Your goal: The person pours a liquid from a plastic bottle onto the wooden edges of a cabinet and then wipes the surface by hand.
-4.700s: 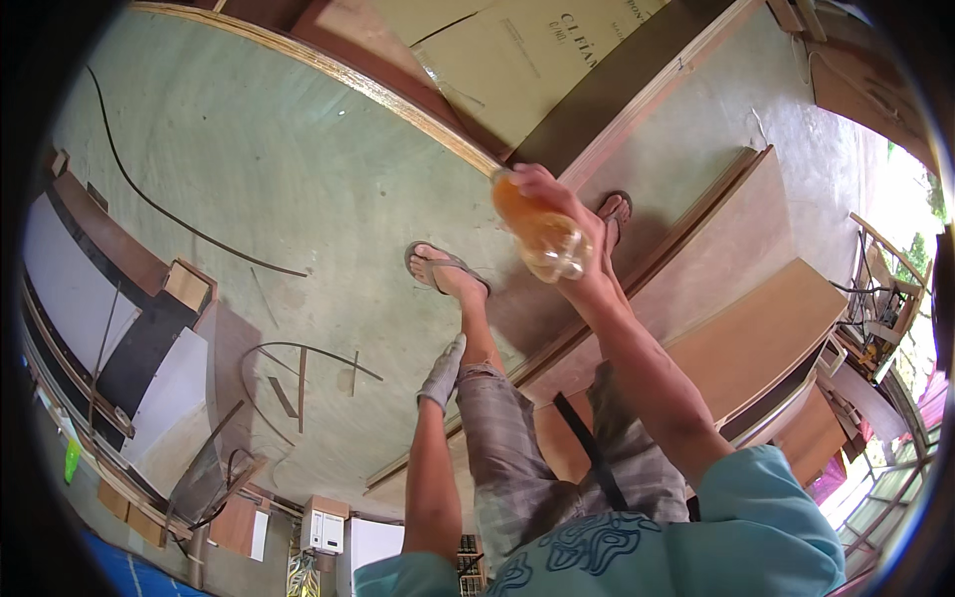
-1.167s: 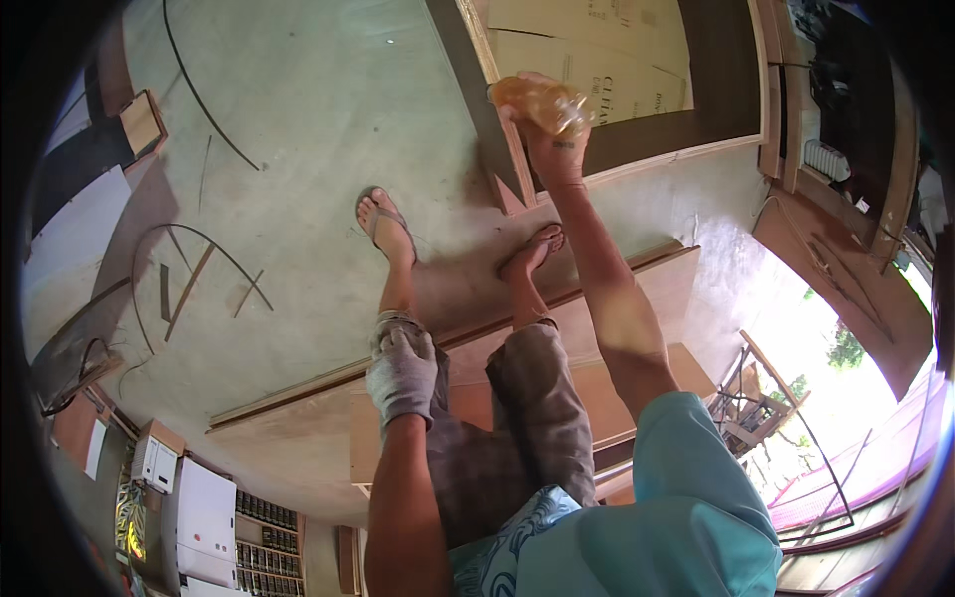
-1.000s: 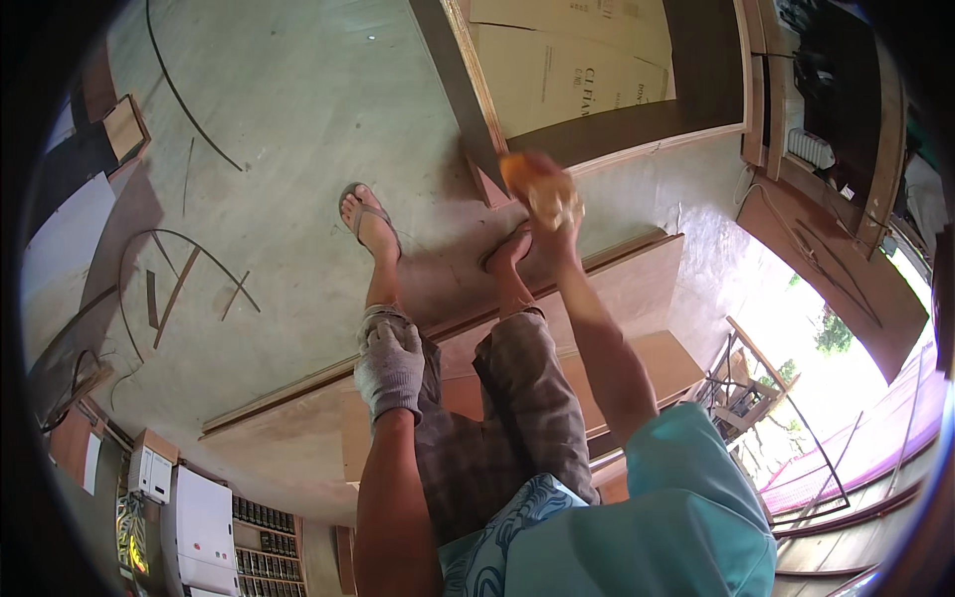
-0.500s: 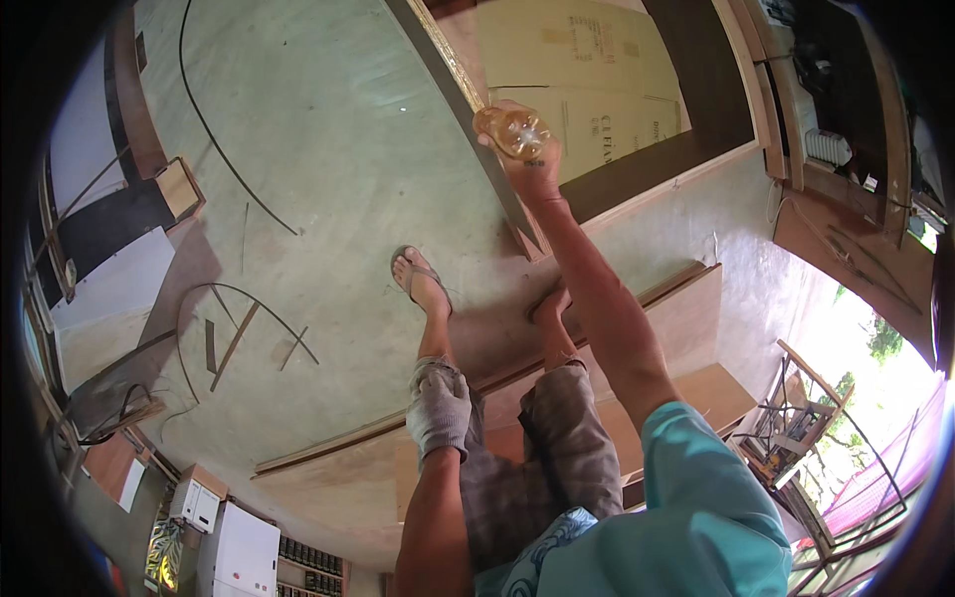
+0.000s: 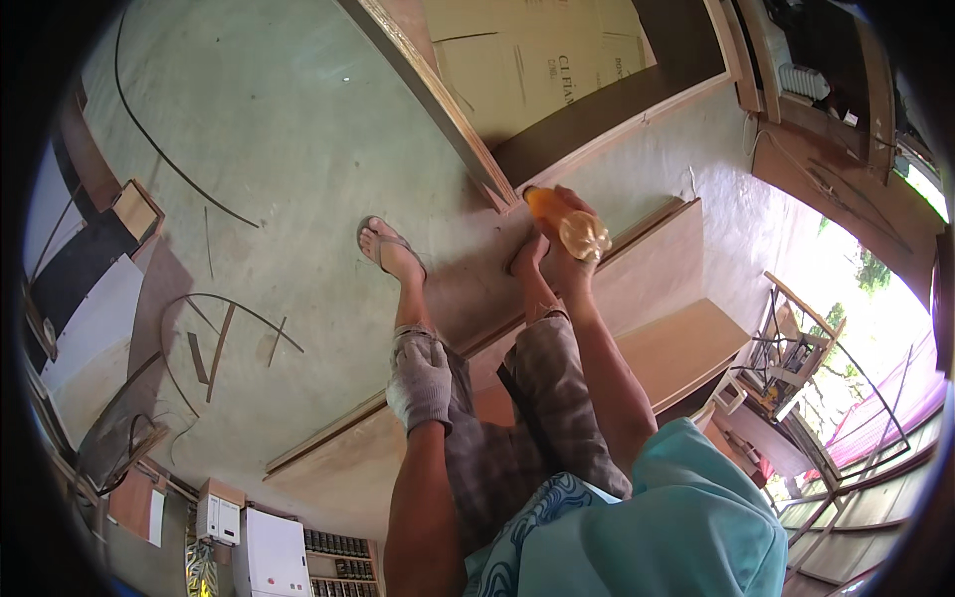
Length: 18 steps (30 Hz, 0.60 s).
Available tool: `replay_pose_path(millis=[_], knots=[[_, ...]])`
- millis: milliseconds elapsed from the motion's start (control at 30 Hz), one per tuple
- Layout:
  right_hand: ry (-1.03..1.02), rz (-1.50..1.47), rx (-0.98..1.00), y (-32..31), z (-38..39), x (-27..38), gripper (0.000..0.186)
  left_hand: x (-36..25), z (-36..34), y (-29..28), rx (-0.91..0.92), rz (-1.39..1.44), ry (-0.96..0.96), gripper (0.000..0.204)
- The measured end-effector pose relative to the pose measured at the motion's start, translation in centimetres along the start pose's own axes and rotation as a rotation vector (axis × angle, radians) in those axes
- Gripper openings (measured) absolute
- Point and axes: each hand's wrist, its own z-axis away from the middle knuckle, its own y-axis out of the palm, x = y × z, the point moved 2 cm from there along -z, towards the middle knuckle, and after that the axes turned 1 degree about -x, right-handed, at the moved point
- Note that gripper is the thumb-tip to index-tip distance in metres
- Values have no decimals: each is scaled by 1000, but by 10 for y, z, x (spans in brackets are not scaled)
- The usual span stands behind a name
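In my right hand (image 5: 577, 199) is a clear plastic bottle (image 5: 585, 237) with amber liquid in it, the fingers wrapped round its side. The bottle is tilted, its base toward me and its narrower end toward the near corner of a wooden frame (image 5: 428, 90). From this view I cannot tell whether the bottle touches that corner. My left hand (image 5: 418, 383), in a grey-white knitted glove, rests on my left knee; its fingers are mostly hidden.
Cardboard (image 5: 537, 70) lies inside the frame. Wooden boards (image 5: 647, 254) lie under and beside my legs. Thin black strips and offcuts (image 5: 224, 348) are scattered on the floor at left. A white cabinet (image 5: 274, 552) stands at the lower left, and a cluttered rack (image 5: 796, 358) at right.
My right hand has brought the bottle down along the frame, nearer to my body. The view has shifted slightly. My gloved left hand stays at the knee.
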Motion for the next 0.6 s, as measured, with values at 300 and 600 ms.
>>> replay_pose_path(millis=[300,600], knots=[[25,40,-23,3,-3,-28,49,-2,-7,5,-32,-65,50,56],[-13,53,102,4,-2,-33,49,-15,-8,-7,132,-85,-42,60]])
